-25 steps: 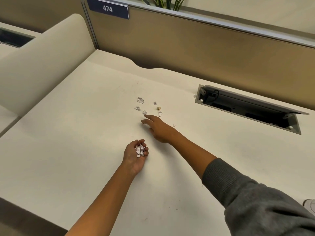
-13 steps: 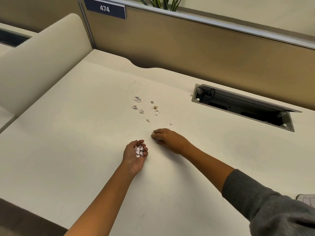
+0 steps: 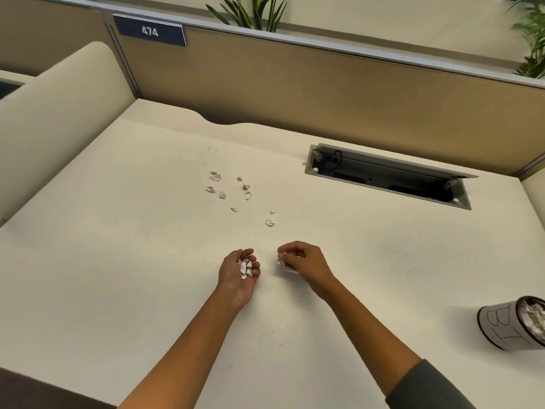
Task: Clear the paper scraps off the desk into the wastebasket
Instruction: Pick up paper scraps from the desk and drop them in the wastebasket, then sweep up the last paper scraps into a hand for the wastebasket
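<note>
While the cream bench [image 3: 118, 276] fills most of the view, a tan partition [image 3: 324, 93] stands along its far edge with a dark plate reading 474 [image 3: 149, 31] at its upper left, and green plant leaves [image 3: 250, 11] rise behind it. A curved cream side panel [image 3: 59, 119] closes off the left. Set into the bench toward the far right is an open cable hatch [image 3: 386, 175] with dark cabling inside. At the right edge, near the front, a small grey wastebasket [image 3: 513, 326] marked with hand-drawn letters shows crumpled paper inside it. Both forearms reach in from the near edge; the right one wears a grey sleeve [image 3: 427, 388]. The left hand [image 3: 237, 274] lies palm up on the bench, fingers curled round a heap of paper scraps [image 3: 245, 267]. Just beside it, the right hand [image 3: 303, 261] is knuckles up, fingertips pinching a white scrap [image 3: 280, 262] at the bench surface. Farther out, well apart from both hands, loose scraps [image 3: 233, 190] lie scattered on the bench, two of them [image 3: 269, 222] nearer the right hand.
</note>
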Demonstrator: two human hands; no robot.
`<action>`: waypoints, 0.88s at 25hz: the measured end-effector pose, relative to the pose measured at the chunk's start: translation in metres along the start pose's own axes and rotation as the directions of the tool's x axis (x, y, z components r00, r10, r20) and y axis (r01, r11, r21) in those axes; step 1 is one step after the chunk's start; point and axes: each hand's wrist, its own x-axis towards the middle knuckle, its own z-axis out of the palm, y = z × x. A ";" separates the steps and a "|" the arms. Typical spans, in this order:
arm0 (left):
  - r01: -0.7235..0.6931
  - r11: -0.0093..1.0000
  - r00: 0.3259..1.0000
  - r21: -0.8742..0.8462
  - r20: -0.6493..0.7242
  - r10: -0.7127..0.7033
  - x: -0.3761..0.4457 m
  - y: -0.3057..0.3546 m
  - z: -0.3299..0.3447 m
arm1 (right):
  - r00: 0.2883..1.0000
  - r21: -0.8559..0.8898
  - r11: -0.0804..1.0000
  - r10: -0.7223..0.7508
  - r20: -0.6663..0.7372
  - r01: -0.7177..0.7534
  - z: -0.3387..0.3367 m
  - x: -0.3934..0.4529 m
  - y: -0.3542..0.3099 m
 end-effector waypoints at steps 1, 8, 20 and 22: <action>0.000 1.000 1.000 -0.002 0.000 0.000 -0.002 -0.006 0.004 | 0.995 0.275 0.956 0.097 0.035 -0.103 0.000 -0.007 -0.001; -0.081 0.995 0.995 -0.059 0.054 0.084 -0.024 -0.050 0.042 | 0.947 0.937 0.245 0.265 0.182 -0.249 0.002 -0.048 -0.001; -0.350 0.926 0.912 0.138 0.275 0.304 -0.058 -0.108 0.098 | 0.952 0.986 0.143 0.304 0.040 -0.087 -0.036 -0.072 0.002; -0.383 0.904 0.897 0.188 0.309 0.316 -0.057 -0.118 0.103 | 0.965 0.996 0.033 0.249 0.078 -0.089 -0.044 -0.073 0.006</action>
